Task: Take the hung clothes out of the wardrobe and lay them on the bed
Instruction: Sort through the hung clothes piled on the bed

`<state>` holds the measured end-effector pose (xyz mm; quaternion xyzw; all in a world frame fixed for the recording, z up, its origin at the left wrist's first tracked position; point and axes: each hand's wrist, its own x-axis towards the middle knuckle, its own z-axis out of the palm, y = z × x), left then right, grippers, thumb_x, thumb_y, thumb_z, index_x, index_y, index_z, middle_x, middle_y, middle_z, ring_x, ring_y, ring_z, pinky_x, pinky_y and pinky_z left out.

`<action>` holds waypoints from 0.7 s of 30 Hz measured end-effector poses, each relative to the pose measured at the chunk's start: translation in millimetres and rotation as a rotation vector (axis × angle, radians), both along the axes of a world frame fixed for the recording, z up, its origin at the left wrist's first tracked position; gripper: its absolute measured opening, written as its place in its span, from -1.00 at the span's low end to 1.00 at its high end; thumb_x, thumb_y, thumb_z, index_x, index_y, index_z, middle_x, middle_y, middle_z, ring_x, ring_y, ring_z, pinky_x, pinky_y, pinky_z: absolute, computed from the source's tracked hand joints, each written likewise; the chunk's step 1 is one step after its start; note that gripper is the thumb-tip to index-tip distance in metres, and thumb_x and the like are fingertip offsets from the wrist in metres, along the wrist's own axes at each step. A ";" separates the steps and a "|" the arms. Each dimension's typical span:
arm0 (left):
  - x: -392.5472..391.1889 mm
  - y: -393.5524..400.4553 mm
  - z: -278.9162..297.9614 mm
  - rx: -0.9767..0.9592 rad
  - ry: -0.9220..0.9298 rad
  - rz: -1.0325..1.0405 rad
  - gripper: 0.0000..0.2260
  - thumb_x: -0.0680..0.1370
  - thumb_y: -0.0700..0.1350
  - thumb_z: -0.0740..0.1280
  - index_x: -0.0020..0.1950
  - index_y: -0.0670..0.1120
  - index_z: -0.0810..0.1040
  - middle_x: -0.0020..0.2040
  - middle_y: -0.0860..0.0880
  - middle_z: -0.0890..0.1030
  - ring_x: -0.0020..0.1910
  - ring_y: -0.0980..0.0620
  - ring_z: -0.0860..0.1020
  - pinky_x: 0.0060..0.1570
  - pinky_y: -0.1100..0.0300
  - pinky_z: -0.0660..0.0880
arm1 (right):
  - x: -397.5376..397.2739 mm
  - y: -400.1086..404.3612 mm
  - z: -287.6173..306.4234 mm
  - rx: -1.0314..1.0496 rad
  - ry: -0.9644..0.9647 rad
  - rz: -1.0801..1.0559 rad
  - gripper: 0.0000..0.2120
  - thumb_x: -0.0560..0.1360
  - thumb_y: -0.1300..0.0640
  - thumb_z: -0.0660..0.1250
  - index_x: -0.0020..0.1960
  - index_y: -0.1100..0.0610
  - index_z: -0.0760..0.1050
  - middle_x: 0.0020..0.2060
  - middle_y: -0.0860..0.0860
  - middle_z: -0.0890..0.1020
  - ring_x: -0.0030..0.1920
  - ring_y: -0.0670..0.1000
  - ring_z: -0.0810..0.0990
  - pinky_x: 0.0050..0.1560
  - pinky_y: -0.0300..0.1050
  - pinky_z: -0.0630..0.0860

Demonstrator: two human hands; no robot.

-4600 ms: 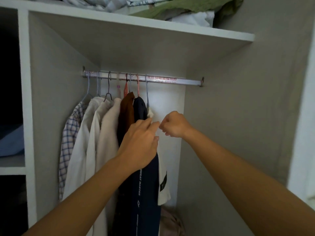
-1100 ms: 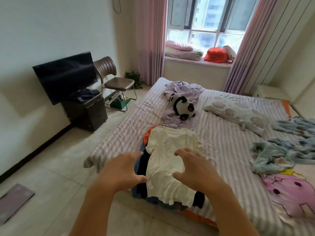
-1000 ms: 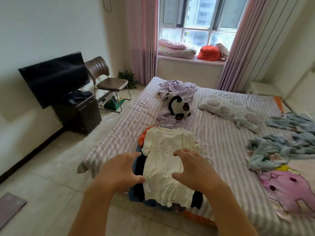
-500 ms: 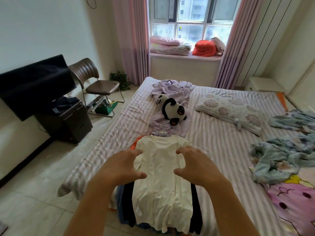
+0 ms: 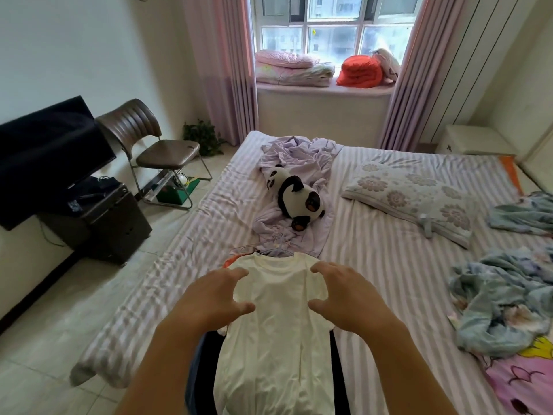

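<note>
A cream T-shirt (image 5: 278, 333) on a hanger lies on top of a pile of dark and orange clothes at the near edge of the striped bed (image 5: 374, 265). The hanger hooks (image 5: 276, 242) stick out past the collar. My left hand (image 5: 209, 301) hovers over the shirt's left shoulder with fingers spread and bent, holding nothing. My right hand (image 5: 347, 298) hovers the same way over the right shoulder. The wardrobe is out of view.
A panda plush (image 5: 296, 196) on a lilac sheet and a flowered pillow (image 5: 410, 196) lie further up the bed. Crumpled blue bedding (image 5: 505, 298) is at the right. A TV (image 5: 45, 154), dark cabinet (image 5: 101, 223) and brown chair (image 5: 149, 145) stand at the left.
I turned from the wardrobe to the bed and laid the cream shirt on the pile. Over the last second I moved closer, both hands staying above the shirt's shoulders.
</note>
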<state>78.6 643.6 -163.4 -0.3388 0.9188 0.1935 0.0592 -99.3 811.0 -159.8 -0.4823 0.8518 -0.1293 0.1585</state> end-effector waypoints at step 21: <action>-136.6 -219.1 -132.2 0.115 -0.018 -0.076 -0.62 0.56 0.12 0.28 0.38 0.13 0.45 0.28 0.10 0.54 0.23 0.07 0.50 0.11 0.13 0.47 | -124.1 -188.2 -110.4 0.136 0.036 -0.142 -0.53 0.54 0.02 0.30 0.43 0.03 0.35 0.28 -0.05 0.52 0.28 0.03 0.46 0.17 -0.08 0.46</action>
